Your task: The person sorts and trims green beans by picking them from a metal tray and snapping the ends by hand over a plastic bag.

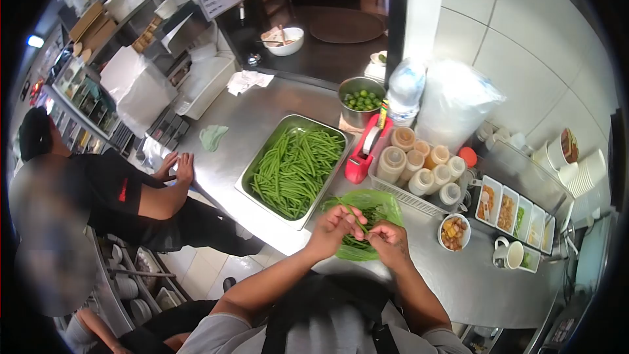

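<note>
Green bean sits pinched in the fingers of my left hand and right hand, both angled inward over the green bag. Left beyond my fingers stands the tray's rim; rightward, bare counter opens.

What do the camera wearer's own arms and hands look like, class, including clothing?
The left hand and right hand are bare, with no gloves visible. Short grey sleeves leave the forearms uncovered; no watch shows on either wrist.
</note>
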A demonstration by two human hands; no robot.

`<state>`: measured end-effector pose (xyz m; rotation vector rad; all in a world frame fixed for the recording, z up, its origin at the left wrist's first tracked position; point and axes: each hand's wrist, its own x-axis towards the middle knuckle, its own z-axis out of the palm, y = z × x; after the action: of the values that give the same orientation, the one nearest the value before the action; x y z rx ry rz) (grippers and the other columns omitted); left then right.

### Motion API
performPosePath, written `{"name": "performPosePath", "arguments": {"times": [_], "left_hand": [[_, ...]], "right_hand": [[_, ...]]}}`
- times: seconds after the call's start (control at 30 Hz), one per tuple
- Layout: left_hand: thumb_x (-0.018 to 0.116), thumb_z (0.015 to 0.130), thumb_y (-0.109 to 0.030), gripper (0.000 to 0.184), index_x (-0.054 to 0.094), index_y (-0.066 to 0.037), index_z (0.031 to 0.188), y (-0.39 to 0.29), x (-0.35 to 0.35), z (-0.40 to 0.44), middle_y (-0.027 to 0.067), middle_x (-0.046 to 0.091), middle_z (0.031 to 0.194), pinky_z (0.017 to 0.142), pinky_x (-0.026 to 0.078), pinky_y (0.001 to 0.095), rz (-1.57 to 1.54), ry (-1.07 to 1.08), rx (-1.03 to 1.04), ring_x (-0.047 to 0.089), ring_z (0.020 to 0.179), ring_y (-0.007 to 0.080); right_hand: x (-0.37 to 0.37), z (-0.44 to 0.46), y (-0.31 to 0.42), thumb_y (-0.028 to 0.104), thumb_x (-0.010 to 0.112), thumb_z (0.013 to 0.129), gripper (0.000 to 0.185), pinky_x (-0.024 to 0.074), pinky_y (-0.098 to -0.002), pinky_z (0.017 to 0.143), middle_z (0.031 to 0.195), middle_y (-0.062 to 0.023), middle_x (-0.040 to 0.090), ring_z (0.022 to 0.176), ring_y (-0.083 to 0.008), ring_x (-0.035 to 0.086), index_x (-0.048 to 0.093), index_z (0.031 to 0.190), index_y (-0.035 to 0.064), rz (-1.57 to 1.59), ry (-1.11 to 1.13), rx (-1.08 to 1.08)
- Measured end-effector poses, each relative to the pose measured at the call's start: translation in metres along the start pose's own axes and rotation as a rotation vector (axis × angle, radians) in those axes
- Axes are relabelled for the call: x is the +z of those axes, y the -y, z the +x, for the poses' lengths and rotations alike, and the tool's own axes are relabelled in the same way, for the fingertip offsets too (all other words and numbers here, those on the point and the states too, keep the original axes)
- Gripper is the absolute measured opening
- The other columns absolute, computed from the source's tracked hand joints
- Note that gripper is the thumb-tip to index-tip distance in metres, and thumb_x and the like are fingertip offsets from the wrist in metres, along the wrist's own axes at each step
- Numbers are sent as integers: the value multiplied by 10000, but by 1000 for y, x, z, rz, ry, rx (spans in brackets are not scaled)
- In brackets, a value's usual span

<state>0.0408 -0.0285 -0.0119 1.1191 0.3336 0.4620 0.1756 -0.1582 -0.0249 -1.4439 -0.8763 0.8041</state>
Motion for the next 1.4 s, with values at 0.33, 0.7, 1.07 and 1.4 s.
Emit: {"name": "performPosePath", "arguments": {"times": [0.33,0.7,1.07,1.4], "left_hand": [[578,902,56,157,618,-8,1039,-29,1,-20,137,653,990,747,509,288,819,-111,479,642,862,219],[616,927,-116,255,631,71,1101,-44,-163,-3,96,664,822,556,467,256,791,-708,-142,577,580,120],[598,904,-64,343,574,-34,1244,12,-5,-10,194,587,1210,871,508,401,1013,218,218,604,1042,376],[605,879,-91,252,606,-38,1125,19,-8,8,149,594,1048,781,508,433,1170,258,161,615,935,365]], "right_hand": [[6,5,-9,76,682,745,61,470,-314,594,704,-85,597,639,-203,605,652,748,23,-340,-265,-12],[9,2,-41,167,693,798,243,502,-414,777,922,-130,613,901,-317,605,665,1009,49,-997,-48,-116],[1,1,-35,130,692,772,176,484,-405,753,825,-115,596,816,-316,596,679,933,60,-1087,-115,-279],[-6,-4,-1,73,753,756,210,507,-401,723,871,-115,656,806,-309,625,672,948,50,-592,-113,-372]]}}
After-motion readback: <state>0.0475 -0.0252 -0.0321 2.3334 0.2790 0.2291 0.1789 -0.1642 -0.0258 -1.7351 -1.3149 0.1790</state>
